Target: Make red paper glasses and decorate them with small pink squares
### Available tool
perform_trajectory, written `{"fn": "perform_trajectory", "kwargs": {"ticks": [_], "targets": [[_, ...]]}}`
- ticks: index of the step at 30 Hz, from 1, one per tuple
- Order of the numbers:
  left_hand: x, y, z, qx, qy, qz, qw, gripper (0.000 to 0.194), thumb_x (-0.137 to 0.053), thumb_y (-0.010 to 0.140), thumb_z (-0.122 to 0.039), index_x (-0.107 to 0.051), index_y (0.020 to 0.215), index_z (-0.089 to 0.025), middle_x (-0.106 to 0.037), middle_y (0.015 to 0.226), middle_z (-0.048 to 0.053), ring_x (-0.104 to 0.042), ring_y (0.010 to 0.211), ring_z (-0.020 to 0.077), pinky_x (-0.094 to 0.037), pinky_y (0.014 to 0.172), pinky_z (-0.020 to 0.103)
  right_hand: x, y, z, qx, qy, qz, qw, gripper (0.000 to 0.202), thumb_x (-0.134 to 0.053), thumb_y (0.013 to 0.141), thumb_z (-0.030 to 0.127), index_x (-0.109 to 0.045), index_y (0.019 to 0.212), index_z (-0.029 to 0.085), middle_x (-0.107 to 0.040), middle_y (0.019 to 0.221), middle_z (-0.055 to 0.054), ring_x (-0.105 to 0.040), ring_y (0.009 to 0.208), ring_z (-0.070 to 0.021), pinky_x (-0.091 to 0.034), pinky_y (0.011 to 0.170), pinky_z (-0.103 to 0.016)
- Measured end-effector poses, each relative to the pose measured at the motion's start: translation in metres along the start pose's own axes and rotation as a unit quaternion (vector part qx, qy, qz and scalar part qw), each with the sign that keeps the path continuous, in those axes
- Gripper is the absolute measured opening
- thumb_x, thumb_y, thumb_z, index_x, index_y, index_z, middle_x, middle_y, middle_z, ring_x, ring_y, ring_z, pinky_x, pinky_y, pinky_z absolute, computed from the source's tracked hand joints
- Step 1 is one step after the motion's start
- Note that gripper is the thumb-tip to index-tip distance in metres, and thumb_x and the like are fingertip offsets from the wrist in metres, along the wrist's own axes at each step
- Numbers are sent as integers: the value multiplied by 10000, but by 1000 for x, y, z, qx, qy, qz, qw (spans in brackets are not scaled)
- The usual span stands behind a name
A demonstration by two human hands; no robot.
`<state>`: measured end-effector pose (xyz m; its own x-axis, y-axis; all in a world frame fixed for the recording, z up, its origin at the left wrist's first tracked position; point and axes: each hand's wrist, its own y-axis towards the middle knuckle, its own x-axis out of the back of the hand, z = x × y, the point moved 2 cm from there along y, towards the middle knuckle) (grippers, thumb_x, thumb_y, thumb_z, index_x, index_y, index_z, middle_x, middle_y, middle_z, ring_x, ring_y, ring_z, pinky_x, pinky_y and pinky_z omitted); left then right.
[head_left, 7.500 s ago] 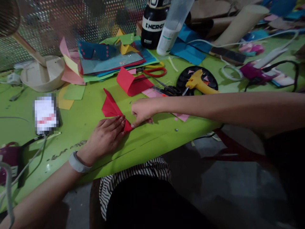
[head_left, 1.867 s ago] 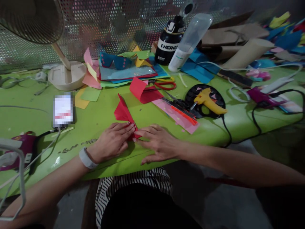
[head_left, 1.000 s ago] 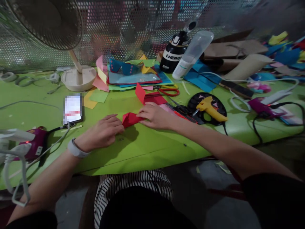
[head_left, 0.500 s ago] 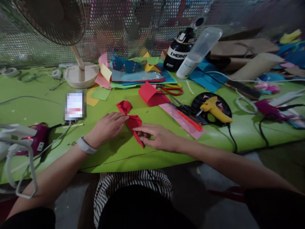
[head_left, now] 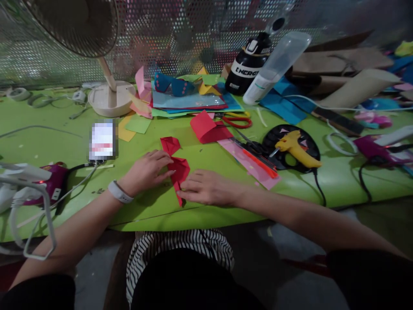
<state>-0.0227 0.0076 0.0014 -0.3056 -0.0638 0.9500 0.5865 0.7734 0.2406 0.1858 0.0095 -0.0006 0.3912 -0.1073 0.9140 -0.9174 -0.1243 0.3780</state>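
Observation:
A folded red paper piece, shaped like a bow with a tail, lies on the green table in front of me. My left hand is at its left side, fingertips and thumb on the pinched middle, holding it against the table. On the other side my right hand has its fingers closed at the lower tail; the fingertips touch the paper's right edge. Behind the hands sits a curled sheet of red paper, apart from both.
To the right are a pink strip with pens, red-handled scissors and a yellow glue gun on a black plate. A phone, fan base and power strip stand left. Behind are paper sheets and a black bottle.
The tail of the red paper has swung to the left, and its lower end now points nearly straight toward me. My right hand has shifted slightly with it. The view has turned a little left.

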Motion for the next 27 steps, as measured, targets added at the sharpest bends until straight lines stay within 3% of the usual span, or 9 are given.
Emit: {"fn": "perform_trajectory", "kwargs": {"ticks": [3, 5, 7, 10, 13, 16, 19, 23, 27], "targets": [[2, -1, 1, 3, -20, 10, 1000, 335, -524, 930, -415, -612, 1131, -163, -639, 1126, 91, -583, 1042, 227, -482, 915, 380, -1, 3, -2, -40, 57, -49, 996, 264, -409, 972, 123, -667, 1016, 155, -692, 948, -69, -595, 829, -157, -479, 715, -298], [2, -1, 2, 5, -35, 26, 999, 317, -515, 938, -401, -592, 1146, -174, -624, 1146, 88, -569, 1057, 218, -469, 930, 368, -2, 5, -7, -134, 141, -93, 976, 227, -446, 969, 170, -671, 1002, 182, -686, 966, -67, -614, 870, -156, -502, 741, -299], [2, -1, 3, 7, -54, 34, 998, 296, -519, 938, -388, -580, 1144, -183, -615, 1149, 84, -563, 1057, 211, -466, 924, 353, -5, 5, -12, -245, 259, -126, 926, 180, -491, 958, 221, -666, 993, 196, -672, 1010, -69, -636, 885, -149, -524, 742, -292], [1, -1, 5, 7, -80, 28, 996, 285, -553, 919, -376, -583, 1130, -187, -611, 1123, 86, -566, 1044, 212, -476, 899, 348, -10, 8, -15, -378, 443, -122, 804, 163, -528, 939, 293, -625, 1006, 180, -671, 946, -56, -659, 690, -117, -524, 571, -246], [1, -1, 6, 7, -95, 29, 995, 282, -560, 912, -365, -589, 1137, -197, -608, 1112, 90, -568, 1049, 213, -475, 892, 350, -12, 11, -14, -428, 522, -108, 730, 157, -543, 916, 286, -597, 1006, 168, -683, 868, -41, -674, 696, -124, -532, 577, -236], [2, -1, 5, 10, -105, 32, 994, 269, -552, 913, -367, -601, 1113, -194, -612, 1109, 95, -566, 1055, 216, -473, 893, 347, -8, 13, -13, -387, 510, -111, 760, 223, -553, 871, 183, -595, 1090, 169, -692, 996, -64, -671, 873, -142, -550, 747, -274], [3, -1, 5, 16, -117, 29, 993, 279, -545, 917, -371, -602, 1112, -180, -616, 1115, 97, -564, 1059, 213, -472, 902, 344, -8, 12, -14, -340, 419, -107, 835, 355, -566, 848, 153, -576, 1201, 187, -663, 1111, -79, -655, 844, -134, -543, 724, -279], [-1, -1, 8, 30, -115, 31, 992, 278, -565, 908, -361, -610, 1119, -187, -621, 1120, 89, -560, 1082, 211, -462, 928, 352, -14, 7, -13, -264, 225, -96, 933, 210, -542, 919, 227, -690, 1067, 226, -671, 1130, -62, -629, 949, -173, -513, 798, -333], [-4, 0, 11, 28, -122, 25, 992, 290, -585, 898, -375, -613, 1110, -180, -625, 1116, 87, -560, 1080, 206, -455, 948, 349, -14, 4, -9, -228, 80, -95, 966, 172, -580, 911, 272, -733, 984, 248, -699, 1115, -43, -597, 961, -215, -467, 785, -380]]}}
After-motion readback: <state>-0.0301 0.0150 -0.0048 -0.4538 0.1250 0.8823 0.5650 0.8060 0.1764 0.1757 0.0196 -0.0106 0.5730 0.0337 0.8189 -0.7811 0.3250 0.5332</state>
